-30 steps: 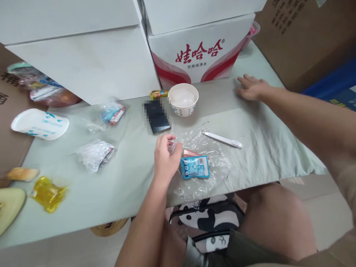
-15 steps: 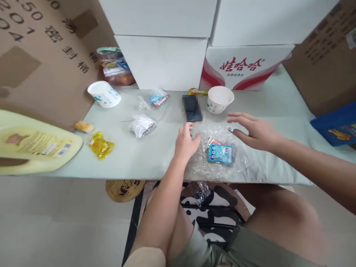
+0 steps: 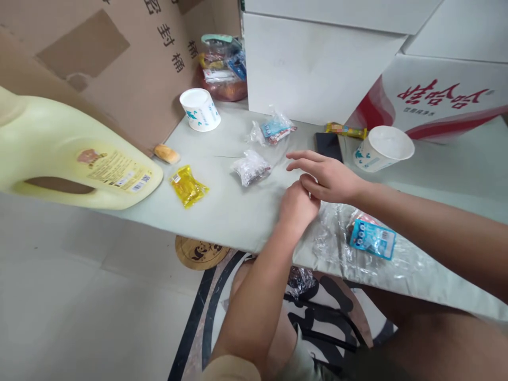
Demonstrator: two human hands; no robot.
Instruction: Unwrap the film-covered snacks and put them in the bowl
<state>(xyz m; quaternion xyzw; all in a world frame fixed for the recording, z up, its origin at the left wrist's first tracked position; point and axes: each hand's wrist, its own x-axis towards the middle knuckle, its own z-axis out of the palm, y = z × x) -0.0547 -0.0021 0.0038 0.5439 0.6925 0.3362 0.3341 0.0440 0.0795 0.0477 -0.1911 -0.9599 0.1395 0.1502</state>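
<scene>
My right hand [image 3: 331, 174] reaches over my left, its upper fingers stretched out to the left and its lower fingers bent at the left hand's knuckles. Beneath it, touching, is my left hand [image 3: 299, 206]; its fingers are mostly hidden, so I cannot tell whether they are closed. Crumpled clear plastic film [image 3: 329, 238] lies just right of the hands at the table's front edge. On that film rests a blue printed packet [image 3: 373, 239], with something reddish partly behind it. Left of my fingertips sits a crumpled clear wrapper [image 3: 251, 168]. A dark flat object [image 3: 328, 145] is partly covered by my right hand.
Two paper cups [image 3: 202, 114] stand on the table, the other paper cup [image 3: 383, 151] at the right. A yellow wrapper [image 3: 188, 186], a small bread roll [image 3: 166, 154] and a large yellow jug [image 3: 115, 159] occupy the left. White cartons [image 3: 309, 69] line the back.
My hands were apart, either side of the film; now the right has crossed left onto the left hand. The view has turned left, so the things appear farther right.
</scene>
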